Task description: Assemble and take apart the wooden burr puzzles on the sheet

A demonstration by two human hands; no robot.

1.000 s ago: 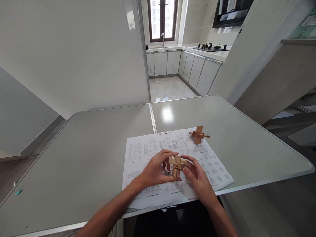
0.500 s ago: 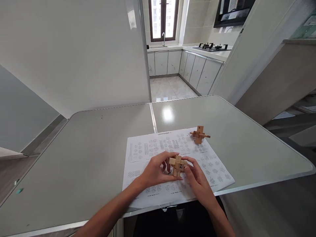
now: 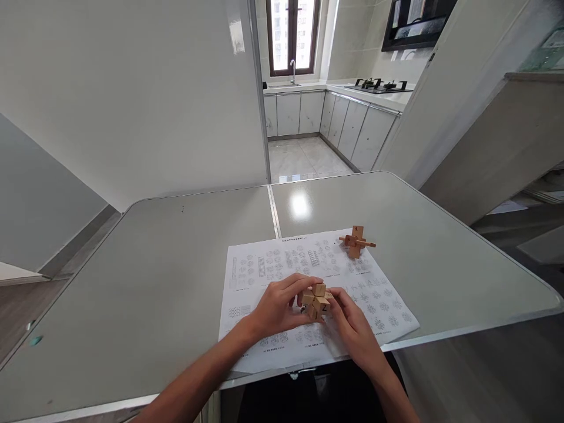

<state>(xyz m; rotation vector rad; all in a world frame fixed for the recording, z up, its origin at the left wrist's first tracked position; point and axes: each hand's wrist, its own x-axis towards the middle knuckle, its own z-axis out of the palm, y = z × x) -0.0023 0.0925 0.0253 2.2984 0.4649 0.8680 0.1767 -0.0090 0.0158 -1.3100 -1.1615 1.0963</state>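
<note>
A light wooden burr puzzle (image 3: 318,302) of interlocking blocks, one marked with a 2, is held just above the printed sheet. My left hand (image 3: 282,302) grips it from the left, index finger on top and thumb underneath. From the right, my right hand (image 3: 350,322) pinches its right side with thumb and fingers. Beneath both hands lies the white instruction sheet (image 3: 251,264), covered in small line drawings. A second, darker wooden puzzle (image 3: 356,242) with crossed pieces rests on the sheet's upper right corner, beyond my right hand.
The grey-green table (image 3: 176,282) has a metal seam (image 3: 274,211) down its far half. A small green bit (image 3: 36,340) lies near its left edge. Beyond a doorway are kitchen cabinets (image 3: 288,113), a faucet (image 3: 292,70) and a gas stove (image 3: 379,86).
The light puzzle has tilted, so its top block now faces more toward me. My fingers have shifted slightly with it, and both hands keep hold. The darker puzzle stays put.
</note>
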